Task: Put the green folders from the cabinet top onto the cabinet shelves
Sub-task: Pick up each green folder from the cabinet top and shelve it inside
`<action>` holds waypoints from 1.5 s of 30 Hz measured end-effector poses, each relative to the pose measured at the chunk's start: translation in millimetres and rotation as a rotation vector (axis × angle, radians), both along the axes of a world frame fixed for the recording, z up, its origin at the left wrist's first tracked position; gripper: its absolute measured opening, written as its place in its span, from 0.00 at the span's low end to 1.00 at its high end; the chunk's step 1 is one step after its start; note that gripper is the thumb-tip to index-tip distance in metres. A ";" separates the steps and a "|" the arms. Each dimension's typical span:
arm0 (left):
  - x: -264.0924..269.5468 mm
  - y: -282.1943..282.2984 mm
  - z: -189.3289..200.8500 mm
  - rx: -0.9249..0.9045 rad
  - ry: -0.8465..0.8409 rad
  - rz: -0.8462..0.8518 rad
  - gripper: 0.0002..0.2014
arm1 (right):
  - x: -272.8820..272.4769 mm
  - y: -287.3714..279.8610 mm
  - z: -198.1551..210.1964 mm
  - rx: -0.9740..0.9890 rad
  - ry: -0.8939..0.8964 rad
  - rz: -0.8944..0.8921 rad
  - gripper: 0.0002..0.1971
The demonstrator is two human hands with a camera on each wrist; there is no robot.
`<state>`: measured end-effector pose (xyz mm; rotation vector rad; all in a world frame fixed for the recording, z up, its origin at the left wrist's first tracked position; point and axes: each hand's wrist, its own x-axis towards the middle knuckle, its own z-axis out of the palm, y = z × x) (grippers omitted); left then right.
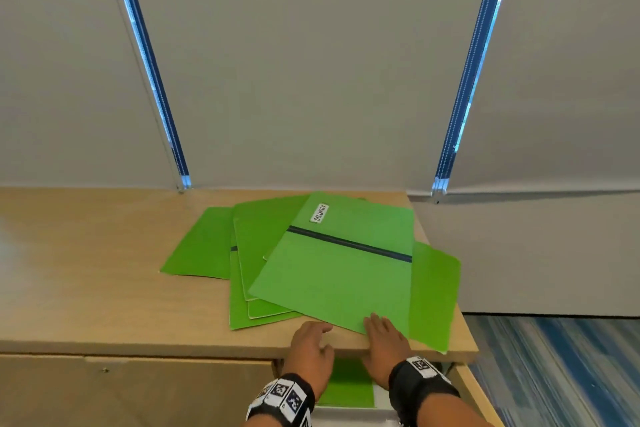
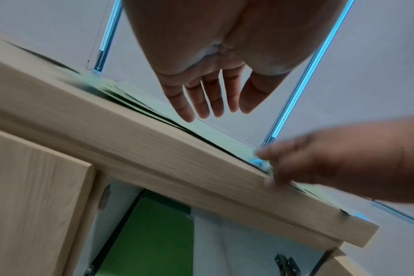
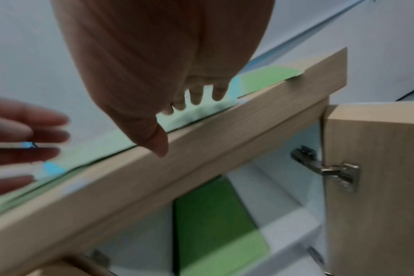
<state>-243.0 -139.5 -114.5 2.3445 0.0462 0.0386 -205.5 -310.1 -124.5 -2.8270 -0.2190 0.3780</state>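
Note:
Several green folders (image 1: pixel 263 239) lie fanned out on the wooden cabinet top (image 1: pixel 86 281). The uppermost folder (image 1: pixel 339 274) carries a white "SECURITY" label and a dark elastic band. My right hand (image 1: pixel 379 324) lies with straight fingers on that folder's near corner, and its thumb (image 3: pixel 161 145) hangs in front of the top's edge. My left hand (image 1: pixel 318 334) hovers open just left of it, by the front edge, holding nothing. Another green folder (image 1: pixel 349 388) lies on the shelf below, inside the open cabinet.
The cabinet door (image 3: pixel 376 186) on the right stands open on its metal hinge (image 3: pixel 331 170). A closed door (image 2: pixel 35 196) is on the left. One folder (image 1: pixel 433 295) overhangs the top's right front corner. Grey blinds hang behind, and blue carpet (image 1: pixel 571 367) lies to the right.

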 end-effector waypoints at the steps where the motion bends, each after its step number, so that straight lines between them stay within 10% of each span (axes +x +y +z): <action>1: 2.1 0.0 1.5 0.025 -0.007 -0.016 0.20 | -2.7 -4.3 -3.2 -0.050 0.009 0.034 0.39; 8: 17.6 7.5 -12.7 0.639 0.173 -0.329 0.44 | -39.5 -30.8 -9.9 0.000 -0.060 -0.011 0.24; 14: 12.2 -8.8 -24.4 0.772 0.310 -0.400 0.46 | -17.2 -66.8 -2.0 0.207 -0.105 -0.249 0.07; 25: -8.0 27.3 -32.4 0.770 0.338 -0.346 0.51 | 70.8 -88.0 15.2 0.776 0.064 -0.905 0.46; 29: -6.7 46.0 -55.4 0.675 0.235 -0.265 0.73 | 102.7 -84.4 -7.5 0.798 0.136 -0.892 0.57; 40: -10.8 65.4 -38.5 0.719 0.258 -0.165 0.56 | 125.0 -30.6 40.0 1.154 0.213 -0.753 0.24; 45: 1.9 68.1 16.7 0.368 0.258 0.072 0.38 | 119.6 -3.1 87.5 1.369 0.267 -0.780 0.13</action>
